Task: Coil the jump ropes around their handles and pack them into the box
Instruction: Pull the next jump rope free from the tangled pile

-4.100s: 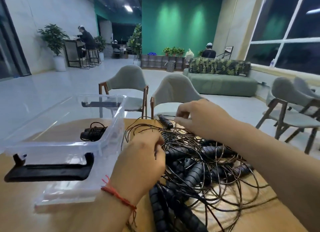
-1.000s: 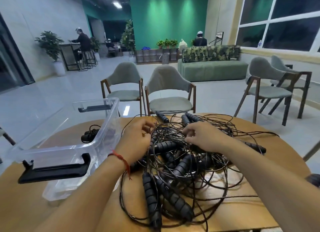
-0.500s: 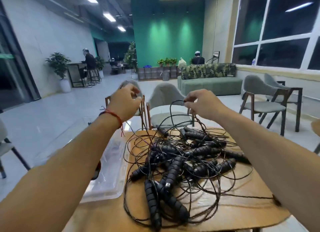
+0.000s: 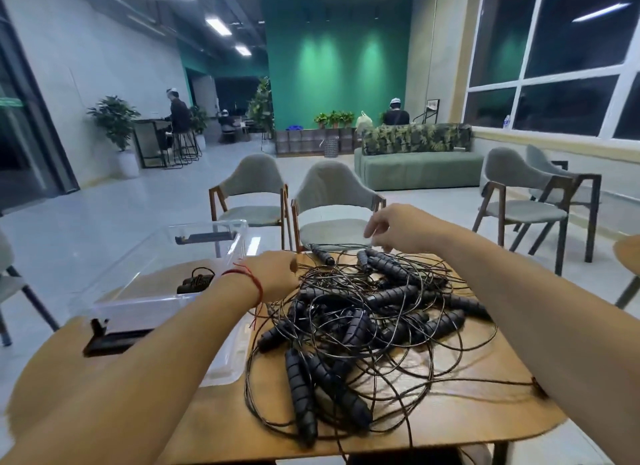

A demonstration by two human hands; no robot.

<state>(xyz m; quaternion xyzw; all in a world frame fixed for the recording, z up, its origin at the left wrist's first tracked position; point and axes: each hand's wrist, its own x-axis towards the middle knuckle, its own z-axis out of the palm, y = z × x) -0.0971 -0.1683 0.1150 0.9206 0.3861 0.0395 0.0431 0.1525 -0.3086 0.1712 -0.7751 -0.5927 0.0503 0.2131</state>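
Note:
A tangled pile of black jump ropes (image 4: 367, 329) with ribbed foam handles and thin cords covers the middle of the round wooden table (image 4: 457, 426). My left hand (image 4: 272, 274) is at the pile's left edge, beside the box, its fingers hidden behind its back. My right hand (image 4: 394, 230) hovers over the pile's far edge, fingertips pinched at a thin cord that arcs to a handle (image 4: 322, 255). The clear plastic box (image 4: 152, 300) with black latches stands on the left; one coiled rope (image 4: 197, 281) lies inside.
Two grey chairs (image 4: 332, 204) stand just behind the table, and more chairs (image 4: 526, 201) are at the right. A green sofa (image 4: 415, 170) and people sit far back. Cords spill toward the table's front and right edges.
Both hands have come down from chest height, where they held a lifted cord, to the pile. The view has tilted down and the box is back in sight.

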